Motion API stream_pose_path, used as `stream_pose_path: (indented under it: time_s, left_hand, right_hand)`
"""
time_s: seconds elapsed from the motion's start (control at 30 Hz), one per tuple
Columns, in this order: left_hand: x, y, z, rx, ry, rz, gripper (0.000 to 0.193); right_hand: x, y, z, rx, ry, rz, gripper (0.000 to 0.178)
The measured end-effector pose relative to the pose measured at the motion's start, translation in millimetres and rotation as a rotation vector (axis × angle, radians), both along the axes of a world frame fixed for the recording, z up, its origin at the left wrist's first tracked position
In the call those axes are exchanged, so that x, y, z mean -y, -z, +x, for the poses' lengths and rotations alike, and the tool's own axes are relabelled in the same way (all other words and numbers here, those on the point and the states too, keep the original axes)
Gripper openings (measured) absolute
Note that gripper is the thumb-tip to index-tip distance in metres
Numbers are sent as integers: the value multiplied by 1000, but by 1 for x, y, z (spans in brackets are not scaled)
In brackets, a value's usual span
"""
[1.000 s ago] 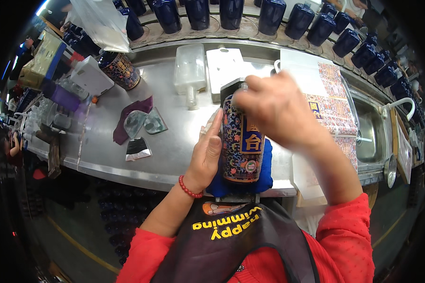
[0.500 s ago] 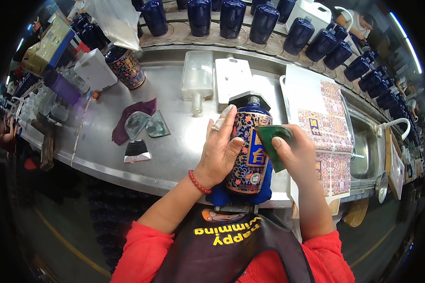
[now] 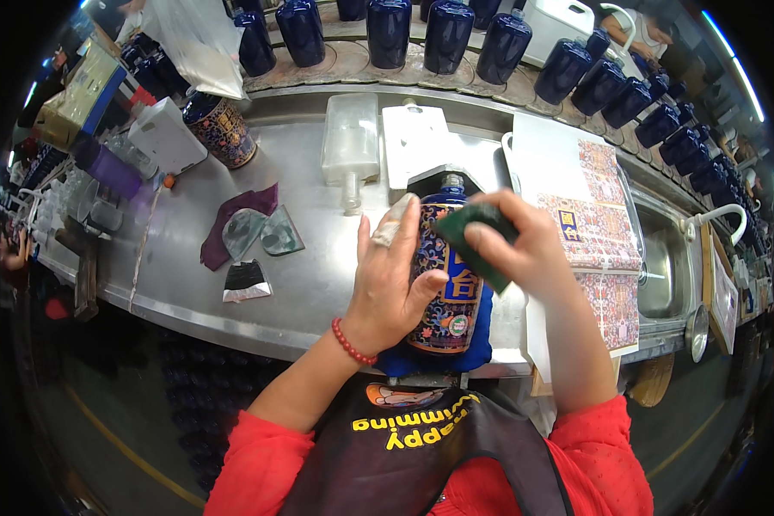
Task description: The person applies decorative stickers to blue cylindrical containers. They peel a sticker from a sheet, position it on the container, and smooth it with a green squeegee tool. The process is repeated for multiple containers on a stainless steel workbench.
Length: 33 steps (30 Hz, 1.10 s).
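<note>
A dark blue bottle (image 3: 443, 322) with a colourful floral wrap lies on a blue cushion (image 3: 483, 344) in front of me, its neck pointing away. Against its left side rests my left hand (image 3: 391, 279), fingers stretched out, with a whitish wrap on one finger. My right hand (image 3: 525, 241) pinches a flexible green scraper (image 3: 482, 232), held over the upper right of the wrap. Motion blurs this hand slightly. Beyond the bottle's neck is a dark angular support (image 3: 482, 181). Printed floral label sheets (image 3: 589, 232) lie right of my right hand.
A purple cloth (image 3: 224, 228) and several scraper pieces (image 3: 279, 232) lie on the steel table to the left. Farther back are a clear empty bottle (image 3: 350, 142), a white container (image 3: 413, 142) and a wrapped bottle (image 3: 219, 129). Blue bottles (image 3: 389, 34) line the conveyor; a sink (image 3: 662, 267) is right.
My right hand and the green scraper have moved up and slightly left across the bottle. The left hand stays along the bottle's left side. The whole view has shifted slightly.
</note>
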State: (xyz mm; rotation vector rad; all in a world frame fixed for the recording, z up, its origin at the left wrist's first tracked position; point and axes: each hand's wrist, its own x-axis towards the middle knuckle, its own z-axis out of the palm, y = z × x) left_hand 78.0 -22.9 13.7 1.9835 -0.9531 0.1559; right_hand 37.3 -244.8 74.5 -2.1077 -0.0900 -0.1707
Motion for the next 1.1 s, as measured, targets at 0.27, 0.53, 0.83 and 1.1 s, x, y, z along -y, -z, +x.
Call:
stream_pose_path:
  time_s: [0.27,0.53,0.83,1.1]
  left_hand:
    - [-31,-7,-66,100,11,196,111]
    - [-22,8,-62,261,-85,271,109]
    - [-27,10,-64,180,-52,267,109]
    - [-22,7,-63,205,-58,322,110]
  right_hand:
    - [-21,-39,-22,322,-472,-400,25]
    - [-11,-12,-28,656,-258,-414,21]
    - [-10,-8,-23,826,-83,-478,23]
    - [5,28,-18,369,400,-55,21]
